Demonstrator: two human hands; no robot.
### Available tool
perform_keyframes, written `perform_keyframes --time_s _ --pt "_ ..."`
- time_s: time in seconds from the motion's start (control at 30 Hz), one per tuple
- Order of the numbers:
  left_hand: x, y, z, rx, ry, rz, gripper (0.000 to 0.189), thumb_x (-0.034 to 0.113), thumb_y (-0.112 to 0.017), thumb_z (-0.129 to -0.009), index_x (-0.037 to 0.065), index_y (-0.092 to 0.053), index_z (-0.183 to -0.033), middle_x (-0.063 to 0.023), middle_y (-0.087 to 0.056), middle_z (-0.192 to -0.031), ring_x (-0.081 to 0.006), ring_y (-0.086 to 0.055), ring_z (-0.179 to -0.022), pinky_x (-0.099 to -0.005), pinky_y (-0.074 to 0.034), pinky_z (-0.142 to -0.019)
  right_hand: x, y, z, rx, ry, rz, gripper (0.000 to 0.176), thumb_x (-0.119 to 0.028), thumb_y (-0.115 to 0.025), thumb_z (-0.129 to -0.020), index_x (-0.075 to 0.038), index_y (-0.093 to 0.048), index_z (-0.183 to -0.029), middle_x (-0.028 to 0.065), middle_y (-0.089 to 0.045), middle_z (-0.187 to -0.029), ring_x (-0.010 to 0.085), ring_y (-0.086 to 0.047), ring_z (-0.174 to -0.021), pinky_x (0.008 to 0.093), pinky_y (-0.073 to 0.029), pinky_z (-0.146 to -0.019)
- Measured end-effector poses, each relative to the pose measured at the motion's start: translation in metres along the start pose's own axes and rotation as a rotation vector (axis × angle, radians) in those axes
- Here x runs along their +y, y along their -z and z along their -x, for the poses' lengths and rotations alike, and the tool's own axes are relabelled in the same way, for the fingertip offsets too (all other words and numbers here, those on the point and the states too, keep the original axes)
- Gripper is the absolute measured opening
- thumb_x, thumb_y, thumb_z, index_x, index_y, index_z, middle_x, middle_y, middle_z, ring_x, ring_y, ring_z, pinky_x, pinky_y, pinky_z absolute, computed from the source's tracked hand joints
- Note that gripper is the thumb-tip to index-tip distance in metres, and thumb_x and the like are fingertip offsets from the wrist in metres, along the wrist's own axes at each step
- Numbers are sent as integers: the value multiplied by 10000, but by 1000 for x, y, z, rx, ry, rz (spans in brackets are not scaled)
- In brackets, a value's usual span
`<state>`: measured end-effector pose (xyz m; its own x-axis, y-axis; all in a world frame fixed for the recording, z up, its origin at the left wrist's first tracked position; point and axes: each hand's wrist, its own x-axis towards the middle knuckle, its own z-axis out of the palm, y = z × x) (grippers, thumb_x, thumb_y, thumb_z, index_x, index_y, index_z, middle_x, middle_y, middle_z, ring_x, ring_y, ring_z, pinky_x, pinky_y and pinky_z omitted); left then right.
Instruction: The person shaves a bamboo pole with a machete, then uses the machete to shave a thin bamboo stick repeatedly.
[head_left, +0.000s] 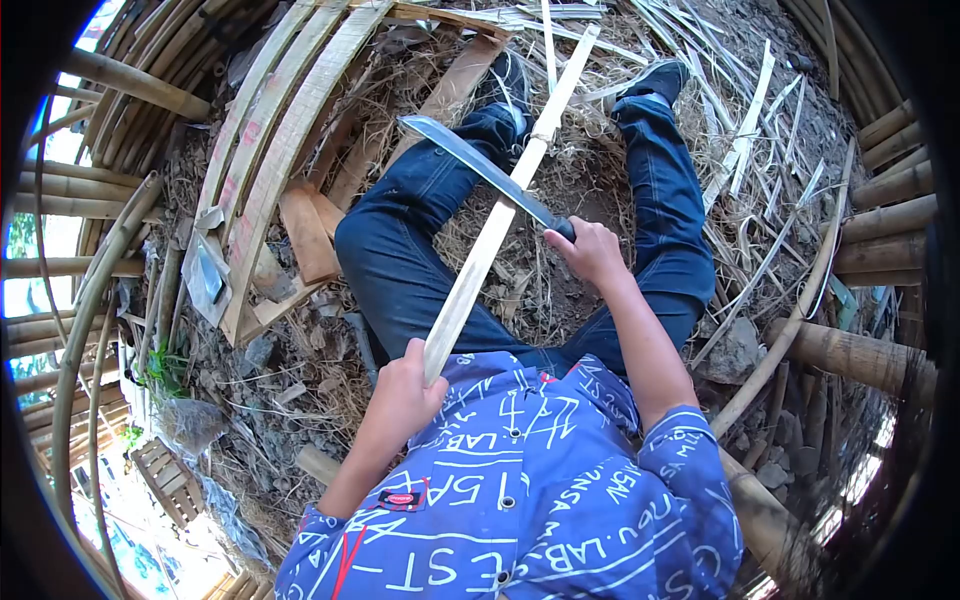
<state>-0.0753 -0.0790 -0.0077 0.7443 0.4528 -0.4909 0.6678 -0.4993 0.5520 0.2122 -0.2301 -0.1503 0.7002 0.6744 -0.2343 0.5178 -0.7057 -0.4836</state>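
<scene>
Head view: left fingers (412,372) clasp a strip (482,262), right fingers (578,246) a knife (465,154) across it; slivers (748,130) lie around.

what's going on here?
Someone is working on a long pale strip with a long knife. The left hand grips the strip's near end, and the strip runs out between the spread legs. The right hand holds the knife's handle, with the blade lying across the strip. Whether it's biting in isn't clear. Thin slivers litter the ground to the right.
</scene>
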Motion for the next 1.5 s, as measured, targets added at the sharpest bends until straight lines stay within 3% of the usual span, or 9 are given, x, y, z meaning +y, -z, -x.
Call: perform_keyframes --time_s 0.53,0.73,0.83,0.93,1.17,1.23,1.33,1.4,1.5 --pt "-1 21 32 -57 53 10 320 113 -671 -754 -25 -467 -956 -278 -606 -697 -464 -627 -710 -506 -509 -643 28 24 -40 10 -92 120 627 -662 -508 -866 -52 -651 -908 210 -685 -853 391 -668 -845 503 -514 -739" --pt "-5 28 35 -133 129 65 311 111 -642 -746 -6 -484 -987 -254 -588 -695 -411 -624 -649 -441 -481 -589 42 24 -40 291 22 318 594 -662 -527 -853 -71 -585 -835 146 -672 -700 347 -681 -659 453 -527 -587" --pt "-6 30 38 -156 151 99 313 117 -643 -757 -14 -456 -971 -279 -597 -698 -460 -628 -693 -462 -498 -611 59 35 -47 319 -199 347 602 -651 -526 -863 -55 -611 -835 178 -681 -715 361 -683 -675 463 -541 -607" --pt "-6 29 36 -124 173 118 313 118 -639 -751 -8 -492 -997 -227 -580 -682 -351 -622 -615 -416 -473 -574 81 38 -33 359 -219 262 606 -636 -531 -869 -39 -629 -825 217 -675 -727 395 -675 -701 494 -533 -634" --pt "1 23 22 -105 133 34 317 128 -646 -748 -16 -500 -991 -234 -591 -687 -364 -630 -625 -419 -482 -581 44 42 8 165 -77 -322 502 -524 -585 -884 -35 -638 -783 174 -638 -665 351 -653 -673 427 -474 -606" --pt "6 25 21 -73 85 29 281 101 -629 -758 -26 -477 -957 -282 -593 -679 -458 -629 -681 -480 -492 -604 46 23 1 73 -64 -404 538 -529 -583 -892 -6 -614 -767 145 -570 -585 277 -597 -578 387 -448 -569" --pt "4 25 27 -52 52 61 264 99 -620 -748 -36 -483 -929 -280 -585 -669 -453 -623 -661 -471 -490 -595 46 5 -9 29 -108 -545 578 -542 -574 -898 6 -583 -714 131 -539 -558 249 -574 -559 377 -440 -560" --pt "5 26 28 -61 70 64 260 99 -617 -744 -39 -487 -921 -277 -582 -661 -446 -622 -647 -464 -490 -590 42 0 -12 -97 -326 -745 622 -575 -559 -894 3 -558 -666 126 -535 -551 236 -575 -558 377 -434 -560" --pt "0 23 30 -41 55 83 252 102 -615 -740 -40 -493 -909 -270 -572 -644 -438 -613 -618 -453 -486 -576 44 -6 -18 25 -249 -568 633 -599 -549 -886 -12 -563 -650 127 -556 -565 265 -579 -556 396 -452 -573"
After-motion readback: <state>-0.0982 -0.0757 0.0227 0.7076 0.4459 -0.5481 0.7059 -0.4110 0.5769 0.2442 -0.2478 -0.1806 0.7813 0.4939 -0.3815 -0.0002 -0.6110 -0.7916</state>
